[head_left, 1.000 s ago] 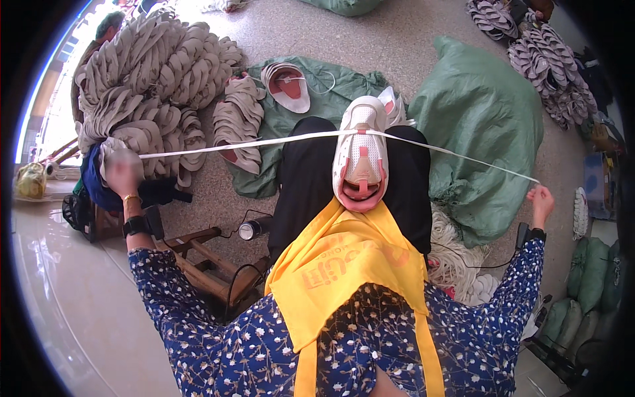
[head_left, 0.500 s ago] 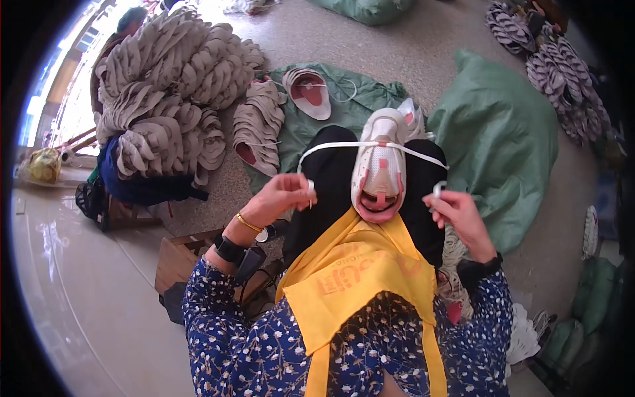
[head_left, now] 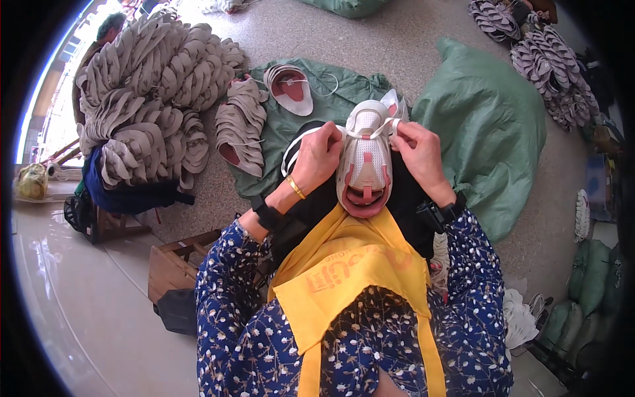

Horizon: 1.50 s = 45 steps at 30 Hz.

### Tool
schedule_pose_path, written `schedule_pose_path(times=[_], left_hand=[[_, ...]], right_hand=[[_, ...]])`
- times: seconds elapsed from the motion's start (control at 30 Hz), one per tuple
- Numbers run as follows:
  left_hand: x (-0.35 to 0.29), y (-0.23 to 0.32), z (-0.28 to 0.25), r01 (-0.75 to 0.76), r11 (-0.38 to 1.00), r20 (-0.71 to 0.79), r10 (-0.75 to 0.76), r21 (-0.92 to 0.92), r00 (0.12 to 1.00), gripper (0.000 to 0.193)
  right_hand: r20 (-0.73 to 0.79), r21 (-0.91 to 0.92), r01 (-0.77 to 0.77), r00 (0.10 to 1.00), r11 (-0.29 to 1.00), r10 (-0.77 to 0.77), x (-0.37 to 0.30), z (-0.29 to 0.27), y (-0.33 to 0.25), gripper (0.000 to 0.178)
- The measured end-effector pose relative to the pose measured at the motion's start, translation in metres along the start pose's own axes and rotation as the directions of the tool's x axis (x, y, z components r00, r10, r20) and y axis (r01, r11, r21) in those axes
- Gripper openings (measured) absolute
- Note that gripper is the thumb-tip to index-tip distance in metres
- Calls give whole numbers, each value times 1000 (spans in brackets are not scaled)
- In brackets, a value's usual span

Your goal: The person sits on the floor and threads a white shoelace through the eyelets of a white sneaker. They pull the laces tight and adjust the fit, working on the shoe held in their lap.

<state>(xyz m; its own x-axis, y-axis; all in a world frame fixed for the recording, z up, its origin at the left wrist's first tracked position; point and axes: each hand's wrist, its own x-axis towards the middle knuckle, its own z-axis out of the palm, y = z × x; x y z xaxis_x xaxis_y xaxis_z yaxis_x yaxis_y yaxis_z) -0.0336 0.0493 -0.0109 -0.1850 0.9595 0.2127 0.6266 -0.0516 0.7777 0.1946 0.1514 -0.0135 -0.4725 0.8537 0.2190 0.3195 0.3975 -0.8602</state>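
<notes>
A white and pink shoe upper [head_left: 364, 173] rests on my lap between my knees, its pink-edged opening toward me. A flat white shoelace [head_left: 362, 137] runs across its toe end, and a loop of it bends out to the left. My left hand [head_left: 322, 156] is closed on the lace at the left side of the upper. On the right side, my right hand [head_left: 419, 151] pinches the lace between thumb and fingers, close to the toe end. Under the upper lie black trousers and a yellow apron [head_left: 357, 264].
Nested shoe uppers [head_left: 241, 126] and a single upper [head_left: 290, 87] lie on a green sheet [head_left: 324, 69] ahead. Big grey stacks of uppers [head_left: 145, 86] stand at left, near another person [head_left: 109, 28]. A full green sack [head_left: 476, 132] is at right; a wooden stool [head_left: 173, 268] is at lower left.
Both hands have moved forward and inward, from beside my thighs to the toe end of the upper. The lace, earlier stretched across with its ends low, is now drawn up there.
</notes>
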Motion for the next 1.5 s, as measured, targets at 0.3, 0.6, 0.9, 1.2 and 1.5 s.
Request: schedule_pose_path(times=[0.3,0.6,0.9,1.2,1.5], left_hand=[[5,-7,3,168,947,83,-151,-274,985,12],[9,-20,13,149,906,45,-143,-396,989,11],[18,-20,18,213,742,86,-205,-636,975,8],[15,-10,15,229,867,58,-227,-442,972,9],[14,5,10,105,976,-73,-121,-191,990,13]], right_hand=[[62,457,-211,977,864,206,6,11,10,23],[91,4,-5,996,1000,5,15,6,-14,21],[160,-103,82,985,991,-65,23,10,-26,11],[93,-59,35,995,998,-29,15,14,-23,14],[95,-44,27,995,999,-23,12,14,-24,13]])
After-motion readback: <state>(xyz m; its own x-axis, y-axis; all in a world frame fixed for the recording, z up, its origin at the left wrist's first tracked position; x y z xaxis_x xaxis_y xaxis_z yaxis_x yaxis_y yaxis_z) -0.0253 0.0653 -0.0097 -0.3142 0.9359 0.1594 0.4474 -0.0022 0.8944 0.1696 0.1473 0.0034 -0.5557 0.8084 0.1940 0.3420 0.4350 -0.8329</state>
